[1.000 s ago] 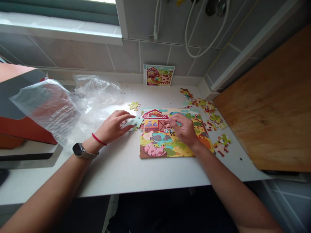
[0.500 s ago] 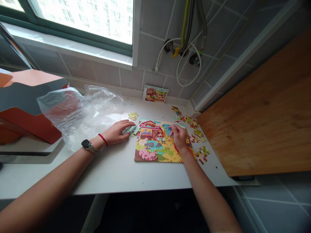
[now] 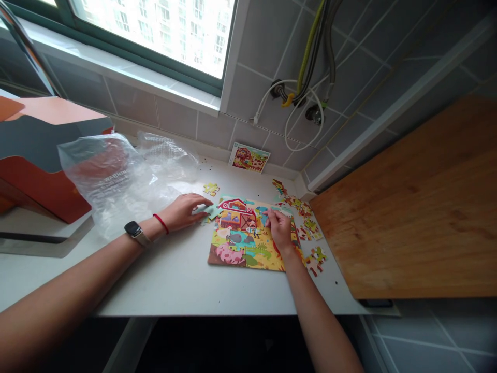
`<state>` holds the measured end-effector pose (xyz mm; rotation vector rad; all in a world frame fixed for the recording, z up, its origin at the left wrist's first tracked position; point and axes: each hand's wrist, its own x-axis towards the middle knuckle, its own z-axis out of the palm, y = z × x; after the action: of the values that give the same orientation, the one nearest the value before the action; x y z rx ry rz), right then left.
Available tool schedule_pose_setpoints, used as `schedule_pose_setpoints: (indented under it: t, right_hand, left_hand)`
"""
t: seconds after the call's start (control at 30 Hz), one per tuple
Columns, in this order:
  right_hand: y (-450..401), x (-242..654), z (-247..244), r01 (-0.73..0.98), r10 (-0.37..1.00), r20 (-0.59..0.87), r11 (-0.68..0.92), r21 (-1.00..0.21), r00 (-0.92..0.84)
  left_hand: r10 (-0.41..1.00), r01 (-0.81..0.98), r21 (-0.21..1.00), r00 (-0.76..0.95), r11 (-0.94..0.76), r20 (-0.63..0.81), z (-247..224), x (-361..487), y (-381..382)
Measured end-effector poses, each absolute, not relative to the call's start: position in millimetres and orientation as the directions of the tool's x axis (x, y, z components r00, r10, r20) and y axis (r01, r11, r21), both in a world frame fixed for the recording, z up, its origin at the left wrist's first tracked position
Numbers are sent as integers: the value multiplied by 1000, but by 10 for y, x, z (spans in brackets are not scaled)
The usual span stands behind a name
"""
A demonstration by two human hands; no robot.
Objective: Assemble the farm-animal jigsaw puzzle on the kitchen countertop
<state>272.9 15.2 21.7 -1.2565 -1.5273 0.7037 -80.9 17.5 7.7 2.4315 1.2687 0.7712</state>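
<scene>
White counter [image 3: 163,290], curled right hand [image 3: 280,229] over puzzle [image 3: 240,239].

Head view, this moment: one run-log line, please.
left hand: at pale-green piece | right hand: over puzzle | loose pieces: beside puzzle | picture card: behind puzzle

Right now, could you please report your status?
Left hand at pale piece. Right hand over puzzle, hiding part. Clear plastic left of puzzle, not touching.
</scene>
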Motion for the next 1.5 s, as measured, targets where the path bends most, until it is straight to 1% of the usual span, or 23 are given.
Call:
schedule_pose_setpoints:
  t: [0.5, 0.93, 1.13, 1.5]
  right_hand:
    - [136, 2713, 223, 384, 953, 303, 278, -880, 3]
    - [122, 2703, 243, 381, 962, 273, 254, -889, -4]
    - [127, 2695, 228, 386, 956, 292, 275, -881, -13]
    - [136, 2709, 214, 385, 956, 292, 278, -880, -23]
  left_hand:
    - [841, 662, 519, 431, -541, 326, 48, -826, 189]
    - [841, 654, 529, 441, -540, 313, 108, -806, 141]
    - [849, 675, 516, 442, -528, 291, 95, -789, 140]
    - [846, 680, 504, 446, -532, 291, 83, -771, 136]
